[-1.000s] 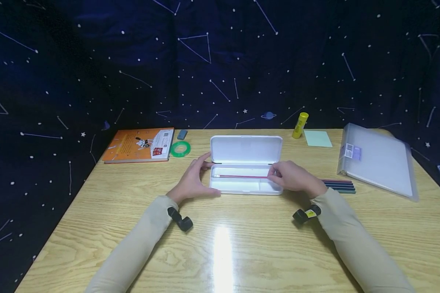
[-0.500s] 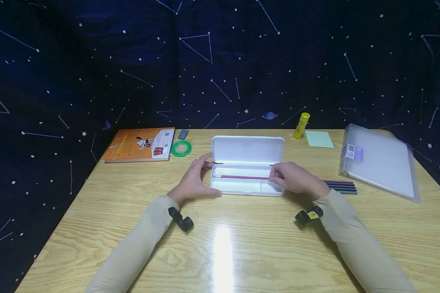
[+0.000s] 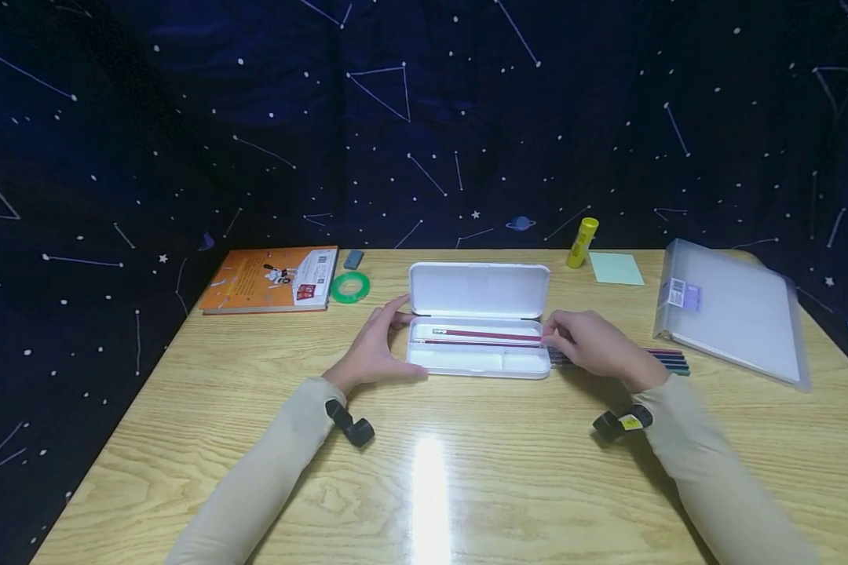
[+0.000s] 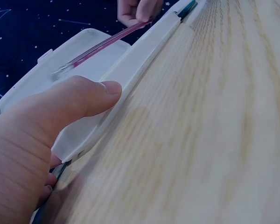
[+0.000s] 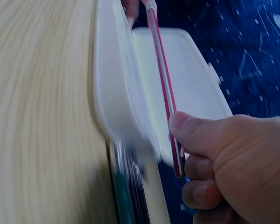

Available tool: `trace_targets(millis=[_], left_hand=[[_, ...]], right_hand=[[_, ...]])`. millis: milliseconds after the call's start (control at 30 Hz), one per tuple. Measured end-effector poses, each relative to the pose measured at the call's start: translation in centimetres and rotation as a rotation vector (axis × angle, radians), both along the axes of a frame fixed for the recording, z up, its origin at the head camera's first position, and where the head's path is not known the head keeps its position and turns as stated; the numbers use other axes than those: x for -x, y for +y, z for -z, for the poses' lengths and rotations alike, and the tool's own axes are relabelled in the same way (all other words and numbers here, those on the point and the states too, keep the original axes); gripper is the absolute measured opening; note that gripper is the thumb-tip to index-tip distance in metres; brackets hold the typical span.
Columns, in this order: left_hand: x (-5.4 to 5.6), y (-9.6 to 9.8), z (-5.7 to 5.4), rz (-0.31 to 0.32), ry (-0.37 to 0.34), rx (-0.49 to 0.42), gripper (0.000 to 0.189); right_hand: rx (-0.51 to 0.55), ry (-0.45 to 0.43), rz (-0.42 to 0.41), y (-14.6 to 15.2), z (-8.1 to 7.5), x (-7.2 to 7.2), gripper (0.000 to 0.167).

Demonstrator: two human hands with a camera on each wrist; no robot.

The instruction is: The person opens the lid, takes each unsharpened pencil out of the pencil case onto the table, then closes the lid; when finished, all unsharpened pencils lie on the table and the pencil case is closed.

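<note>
A white pencil case (image 3: 466,362) lies on the table with its lid (image 3: 479,290) raised at the back. My left hand (image 3: 376,345) grips the case's left end, thumb along the front edge and fingers round the back. Between thumb and fingers my right hand (image 3: 590,344) pinches a red striped pencil (image 3: 491,335) near its right end. The pencil's metal-banded end points left over the case, and a thin dark reddish line runs below it in the head view. Under the right hand, several dark pencils (image 3: 671,362) lie side by side on the table, partly hidden.
Back left are an orange book (image 3: 268,278), a green tape roll (image 3: 350,287) and a blue-grey eraser (image 3: 353,259). Back right stand a yellow glue stick (image 3: 583,242), pale green sticky notes (image 3: 616,268) and a clear binder (image 3: 731,310). A starry dark cloth (image 3: 424,125) hangs behind the table.
My right hand has moved right, from over the case's right part to its right edge, and the pencil has shifted right and up with it. The left hand stays on the case.
</note>
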State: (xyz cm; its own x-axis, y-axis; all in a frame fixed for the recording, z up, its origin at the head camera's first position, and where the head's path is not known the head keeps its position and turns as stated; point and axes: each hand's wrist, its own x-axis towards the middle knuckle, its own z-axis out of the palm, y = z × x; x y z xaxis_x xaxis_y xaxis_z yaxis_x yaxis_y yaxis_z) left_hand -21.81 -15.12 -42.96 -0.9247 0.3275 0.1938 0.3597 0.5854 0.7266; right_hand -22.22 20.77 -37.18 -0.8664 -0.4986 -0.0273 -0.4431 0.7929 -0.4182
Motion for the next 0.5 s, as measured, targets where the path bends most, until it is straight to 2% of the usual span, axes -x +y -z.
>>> trace_targets(millis=[200, 433, 500], left_hand=[[-0.1, 0.1, -0.1, -0.001, -0.004, 0.005, 0.121], [-0.1, 0.1, -0.1, -0.007, 0.006, 0.013, 0.12], [-0.1, 0.1, -0.1, -0.007, 0.006, 0.015, 0.121]], right_hand=[[0.026, 0.019, 0.038, 4.7, 0.1, -1.3, 0.013], [0.051, 0.174, 0.014, 10.3, 0.7, -3.2, 0.005], [0.051, 0.183, 0.017, 11.7, 0.9, -3.8, 0.008]])
